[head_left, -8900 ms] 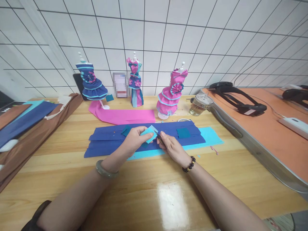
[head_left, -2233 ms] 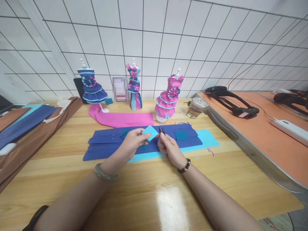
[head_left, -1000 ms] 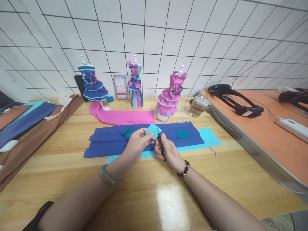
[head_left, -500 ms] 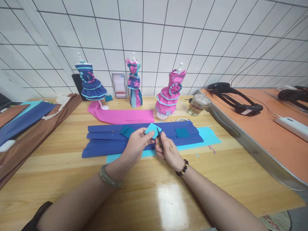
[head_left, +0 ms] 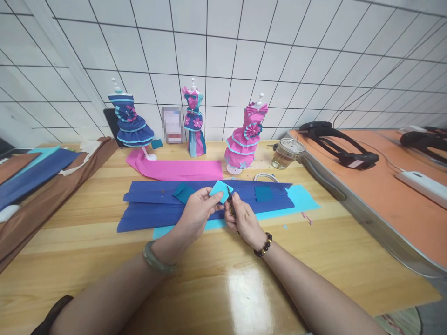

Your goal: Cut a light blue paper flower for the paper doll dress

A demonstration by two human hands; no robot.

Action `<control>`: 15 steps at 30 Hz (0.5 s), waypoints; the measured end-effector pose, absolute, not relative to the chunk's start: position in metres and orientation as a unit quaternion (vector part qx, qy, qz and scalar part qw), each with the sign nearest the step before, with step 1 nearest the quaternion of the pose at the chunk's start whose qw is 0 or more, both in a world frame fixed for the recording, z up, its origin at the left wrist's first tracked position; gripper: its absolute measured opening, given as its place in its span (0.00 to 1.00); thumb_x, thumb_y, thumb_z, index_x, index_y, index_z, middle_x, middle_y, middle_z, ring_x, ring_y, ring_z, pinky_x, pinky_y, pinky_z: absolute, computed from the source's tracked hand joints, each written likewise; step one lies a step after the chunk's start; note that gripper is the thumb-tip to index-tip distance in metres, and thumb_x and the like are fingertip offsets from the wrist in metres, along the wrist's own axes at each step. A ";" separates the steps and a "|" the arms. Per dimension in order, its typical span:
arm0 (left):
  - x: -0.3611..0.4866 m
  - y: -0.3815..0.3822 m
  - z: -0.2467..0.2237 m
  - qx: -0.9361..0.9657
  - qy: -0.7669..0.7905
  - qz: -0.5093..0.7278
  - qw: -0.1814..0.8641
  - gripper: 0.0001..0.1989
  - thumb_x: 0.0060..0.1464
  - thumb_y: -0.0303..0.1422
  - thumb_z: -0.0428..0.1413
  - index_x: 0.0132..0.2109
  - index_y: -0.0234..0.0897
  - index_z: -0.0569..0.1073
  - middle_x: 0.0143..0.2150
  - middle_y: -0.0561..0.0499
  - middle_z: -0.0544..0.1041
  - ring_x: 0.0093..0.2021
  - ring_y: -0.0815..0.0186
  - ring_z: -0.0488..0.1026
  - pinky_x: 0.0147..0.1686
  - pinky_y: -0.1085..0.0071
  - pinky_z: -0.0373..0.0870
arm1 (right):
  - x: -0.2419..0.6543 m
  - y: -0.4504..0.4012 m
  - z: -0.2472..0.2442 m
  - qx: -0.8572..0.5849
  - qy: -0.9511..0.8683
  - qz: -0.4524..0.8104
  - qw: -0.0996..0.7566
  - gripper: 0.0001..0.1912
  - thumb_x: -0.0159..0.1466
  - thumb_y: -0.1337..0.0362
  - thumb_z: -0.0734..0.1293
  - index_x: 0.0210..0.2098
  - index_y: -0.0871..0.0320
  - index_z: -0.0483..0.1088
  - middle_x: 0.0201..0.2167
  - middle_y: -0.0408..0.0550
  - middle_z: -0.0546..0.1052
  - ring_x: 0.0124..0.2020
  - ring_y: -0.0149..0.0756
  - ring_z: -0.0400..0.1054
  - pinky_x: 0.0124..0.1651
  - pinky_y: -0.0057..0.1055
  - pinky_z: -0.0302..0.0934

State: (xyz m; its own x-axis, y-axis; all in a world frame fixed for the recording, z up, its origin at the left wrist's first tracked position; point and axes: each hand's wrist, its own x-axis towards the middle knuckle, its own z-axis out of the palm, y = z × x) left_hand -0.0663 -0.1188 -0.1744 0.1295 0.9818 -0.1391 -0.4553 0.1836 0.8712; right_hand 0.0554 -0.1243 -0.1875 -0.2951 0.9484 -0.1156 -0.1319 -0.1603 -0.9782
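Between thumb and fingers, my left hand [head_left: 199, 207] pinches a small light blue piece [head_left: 218, 188]. My right hand [head_left: 245, 221] is closed around small dark scissors [head_left: 231, 203], whose tips touch the right edge of that piece. Both hands are above a dark blue sheet [head_left: 150, 214] that lies over a light blue sheet [head_left: 303, 197]. A teal square [head_left: 263, 193] rests on the dark blue sheet to the right, and another teal piece [head_left: 183, 192] lies beside my left hand.
Three small dress forms stand at the back: blue [head_left: 132, 125], multicoloured [head_left: 194, 121] and pink [head_left: 244, 139]. A pink strip [head_left: 188, 170] lies before them. At the right are a glass [head_left: 287, 152] and black headgear [head_left: 342, 146]; brown cloth [head_left: 70, 186] lies left.
The upper layer of the dark blue sheet has shifted, and more of the white ring behind it shows. Both hands keep nearly the same place and hold.
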 end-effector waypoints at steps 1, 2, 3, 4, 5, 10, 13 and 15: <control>-0.066 -0.119 -0.175 0.344 0.380 0.539 0.668 0.08 0.42 0.32 0.59 0.31 0.33 0.72 0.31 0.51 0.73 0.31 0.71 0.68 0.34 0.72 0.66 | 0.055 -0.124 -0.188 -0.419 -0.489 0.638 0.423 0.25 0.58 0.42 0.51 0.22 0.57 0.56 0.12 0.35 0.51 0.12 0.23 0.43 0.14 0.22 0.39; -0.066 -0.118 -0.175 0.344 0.378 0.540 0.669 0.08 0.42 0.32 0.59 0.31 0.33 0.72 0.31 0.51 0.73 0.31 0.71 0.68 0.34 0.72 0.66 | 0.055 -0.124 -0.188 -0.421 -0.487 0.638 0.422 0.25 0.58 0.42 0.51 0.22 0.57 0.56 0.12 0.35 0.51 0.12 0.23 0.43 0.14 0.22 0.39; -0.066 -0.118 -0.176 0.345 0.377 0.540 0.669 0.08 0.42 0.32 0.59 0.31 0.33 0.72 0.31 0.51 0.73 0.31 0.71 0.68 0.34 0.72 0.66 | 0.055 -0.124 -0.188 -0.422 -0.486 0.639 0.421 0.25 0.58 0.42 0.51 0.22 0.57 0.56 0.12 0.35 0.51 0.12 0.23 0.43 0.14 0.22 0.39; -0.066 -0.118 -0.175 0.345 0.377 0.541 0.669 0.08 0.43 0.32 0.59 0.31 0.33 0.72 0.31 0.51 0.73 0.31 0.71 0.68 0.34 0.72 0.66 | 0.055 -0.124 -0.187 -0.422 -0.484 0.640 0.422 0.25 0.58 0.42 0.51 0.22 0.57 0.56 0.12 0.35 0.51 0.12 0.23 0.43 0.14 0.22 0.39; -0.066 -0.118 -0.175 0.345 0.377 0.540 0.668 0.08 0.43 0.32 0.59 0.31 0.33 0.72 0.31 0.51 0.73 0.31 0.71 0.68 0.35 0.72 0.66 | 0.056 -0.124 -0.187 -0.421 -0.484 0.640 0.423 0.25 0.58 0.42 0.51 0.22 0.57 0.56 0.12 0.35 0.51 0.12 0.23 0.42 0.14 0.22 0.39; -0.067 -0.118 -0.173 0.346 0.380 0.537 0.669 0.08 0.43 0.32 0.59 0.32 0.32 0.72 0.32 0.50 0.73 0.31 0.71 0.68 0.35 0.71 0.66 | 0.056 -0.124 -0.187 -0.412 -0.490 0.638 0.429 0.24 0.60 0.44 0.51 0.21 0.58 0.56 0.12 0.35 0.51 0.12 0.23 0.43 0.14 0.22 0.39; -0.067 -0.118 -0.174 0.350 0.379 0.537 0.668 0.08 0.44 0.31 0.58 0.32 0.32 0.72 0.32 0.50 0.72 0.32 0.70 0.68 0.35 0.71 0.66 | 0.056 -0.124 -0.187 -0.415 -0.491 0.635 0.429 0.24 0.60 0.44 0.50 0.21 0.58 0.56 0.12 0.35 0.51 0.12 0.23 0.43 0.14 0.22 0.39; -0.067 -0.119 -0.175 0.351 0.375 0.538 0.669 0.08 0.44 0.31 0.58 0.33 0.32 0.72 0.32 0.49 0.72 0.32 0.70 0.68 0.35 0.71 0.66 | 0.056 -0.125 -0.187 -0.419 -0.493 0.630 0.429 0.25 0.59 0.43 0.51 0.21 0.58 0.56 0.12 0.35 0.51 0.12 0.23 0.43 0.14 0.22 0.40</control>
